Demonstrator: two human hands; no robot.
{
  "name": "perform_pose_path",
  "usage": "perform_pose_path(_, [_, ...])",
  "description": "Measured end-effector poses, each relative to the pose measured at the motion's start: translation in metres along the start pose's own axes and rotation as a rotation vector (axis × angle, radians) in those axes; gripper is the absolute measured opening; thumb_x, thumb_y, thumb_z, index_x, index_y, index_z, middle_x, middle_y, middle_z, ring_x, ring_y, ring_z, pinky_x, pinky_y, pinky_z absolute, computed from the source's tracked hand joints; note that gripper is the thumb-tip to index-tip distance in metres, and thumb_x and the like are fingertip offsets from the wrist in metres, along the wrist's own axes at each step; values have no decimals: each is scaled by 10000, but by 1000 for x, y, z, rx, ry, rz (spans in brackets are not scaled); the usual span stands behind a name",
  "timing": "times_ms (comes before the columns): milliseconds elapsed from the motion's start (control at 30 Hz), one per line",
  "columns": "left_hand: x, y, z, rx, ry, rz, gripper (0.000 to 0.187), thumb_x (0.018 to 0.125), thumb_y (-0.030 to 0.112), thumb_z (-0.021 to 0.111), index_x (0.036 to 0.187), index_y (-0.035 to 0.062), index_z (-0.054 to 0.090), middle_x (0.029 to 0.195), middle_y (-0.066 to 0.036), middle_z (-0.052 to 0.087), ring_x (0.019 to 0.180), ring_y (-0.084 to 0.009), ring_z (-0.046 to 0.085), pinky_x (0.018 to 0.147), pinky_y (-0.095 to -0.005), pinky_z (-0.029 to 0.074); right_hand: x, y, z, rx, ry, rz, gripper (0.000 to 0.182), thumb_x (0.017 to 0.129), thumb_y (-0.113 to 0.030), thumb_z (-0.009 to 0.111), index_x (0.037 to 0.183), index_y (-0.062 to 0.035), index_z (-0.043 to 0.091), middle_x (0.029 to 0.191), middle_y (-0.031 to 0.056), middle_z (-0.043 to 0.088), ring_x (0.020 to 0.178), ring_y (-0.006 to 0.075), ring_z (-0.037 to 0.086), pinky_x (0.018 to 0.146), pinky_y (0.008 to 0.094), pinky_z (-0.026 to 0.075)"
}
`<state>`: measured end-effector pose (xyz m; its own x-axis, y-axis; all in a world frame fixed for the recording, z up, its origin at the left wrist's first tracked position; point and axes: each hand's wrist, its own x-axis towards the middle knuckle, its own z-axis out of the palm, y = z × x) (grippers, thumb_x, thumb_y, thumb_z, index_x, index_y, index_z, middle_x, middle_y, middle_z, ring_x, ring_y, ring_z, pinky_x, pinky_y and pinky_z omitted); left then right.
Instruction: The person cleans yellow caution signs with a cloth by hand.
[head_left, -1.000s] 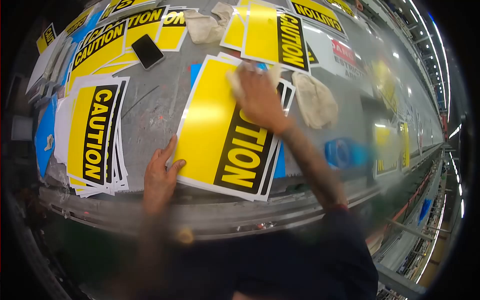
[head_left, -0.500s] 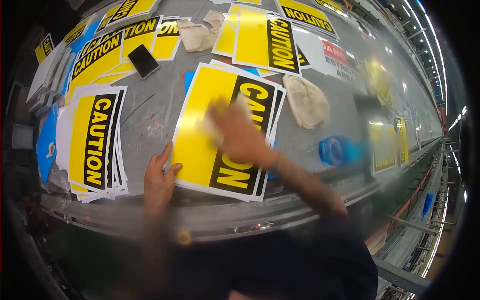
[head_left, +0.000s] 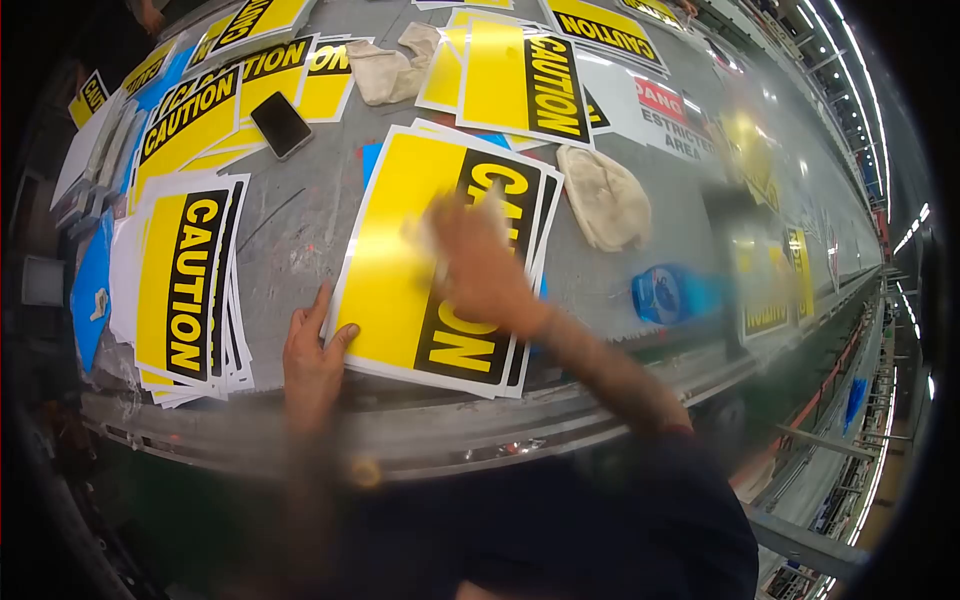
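Note:
A yellow and black CAUTION sign (head_left: 390,270) lies on top of a small stack on the grey table, with blue sheets partly under it. My left hand (head_left: 315,360) rests at the sign's lower left edge, thumb and fingers apart. Over the middle of the sign is my right hand (head_left: 480,265), blurred by motion, on a pale cloth-like thing that is mostly hidden under the fingers. Just right of the stack sits a folded beige cloth (head_left: 604,200).
Another stack of CAUTION signs (head_left: 165,290) stands at the left. A black phone (head_left: 281,125), a second beige cloth (head_left: 385,72), a blue bottle (head_left: 665,295) and a red-and-white danger sign (head_left: 675,125) lie around. At the top left, another person's hand (head_left: 152,15) shows.
The view has shifted slightly, moving the table items a little left. My right hand stays over the sign's middle, a little further right relative to it. Another person's hand has appeared at top left.

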<state>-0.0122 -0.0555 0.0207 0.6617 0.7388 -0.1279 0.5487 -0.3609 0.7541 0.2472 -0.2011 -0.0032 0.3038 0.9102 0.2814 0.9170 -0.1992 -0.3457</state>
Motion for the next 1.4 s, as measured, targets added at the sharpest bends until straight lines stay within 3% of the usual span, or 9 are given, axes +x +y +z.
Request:
perform_pose_path(200, [3, -11, 3, 19, 49, 22, 767, 920, 170, 877, 1625, 80, 589, 1187, -123, 590, 843, -171, 525, 791, -348, 518, -26, -50, -9, 127, -172, -101, 827, 1059, -513, 630, 1622, 66, 451, 1738, 290, 386, 1653, 431, 337, 1349, 620, 242])
perform_pose_path(467, [-4, -3, 8, 10, 165, -35, 833, 853, 190, 939, 1598, 78, 583, 1246, -160, 590, 1103, -324, 632, 956, -431, 543, 87, 97, 10, -249, 224, -46, 630, 1122, -393, 556, 1518, 96, 563, 1650, 301, 508, 1578, 470, 420, 1346, 562, 259])
perform_pose_path(600, [-6, -7, 14, 39, 262, 32, 810, 834, 218, 943, 1552, 63, 601, 1269, -220, 606, 1177, -419, 641, 1019, -489, 541, 32, 0, 10, -109, 60, -156, 578, 1110, -316, 571, 1531, 81, 558, 1659, 300, 495, 1581, 470, 418, 1336, 575, 281])
perform_pose_path(767, [-13, 31, -10, -341, 211, -69, 729, 860, 164, 953, 1523, 73, 662, 1104, -69, 711, 840, -167, 650, 814, -325, 558, -42, -102, -3, 278, -42, -130, 512, 1029, -52, 656, 1529, 29, 586, 1545, 263, 626, 1482, 427, 572, 1278, 520, 404])
perform_pose_path(933, [-14, 9, -13, -949, 85, -173, 535, 978, 126, 874, 1457, -35, 698, 1134, -86, 793, 1008, -120, 711, 893, -270, 573, -102, -78, -20, 1227, 96, 528, 303, 1032, 9, 598, 1327, 34, 658, 1195, 112, 725, 1082, 214, 727, 1033, 369, 581])
perform_pose_path(1033, [-23, -12, -88, -938, 270, -260, 370, 1023, 157, 809, 1314, -68, 767, 1143, -111, 817, 1006, -156, 762, 911, -307, 603, -149, 15, -36, 2004, 416, 858, 269, 1005, -117, 619, 1265, -81, 681, 1201, 82, 671, 1266, 316, 667, 1156, 538, 510])
perform_pose_path(1133, [-16, -62, -136, -830, 496, -174, 294, 1058, 142, 775, 1282, -48, 790, 1137, -98, 819, 1011, -159, 773, 932, -300, 610, -168, 67, -58, 3349, 843, 866, 306, 985, -199, 629, 1272, -128, 710, 1217, 77, 642, 1375, 363, 619, 1180, 661, 478])
perform_pose_path(1200, [-18, -97, -186, -875, 457, -110, 307, 1065, 164, 784, 1289, -45, 788, 1152, -83, 819, 1021, -144, 756, 930, -289, 595, -167, 67, -55, 2544, 767, 649, 386, 1048, -130, 557, 1425, -63, 600, 1237, 87, 635, 1275, 277, 637, 1112, 538, 517])
perform_pose_path(1400, [-15, -161, -226, -928, 559, -111, 318, 1088, 164, 759, 1325, -47, 769, 1223, -95, 805, 1097, -162, 740, 982, -295, 573, -151, 59, -43, 2008, 434, 674, 280, 1100, -138, 510, 1336, -19, 602, 1206, 111, 655, 1111, 244, 670, 1035, 403, 563])
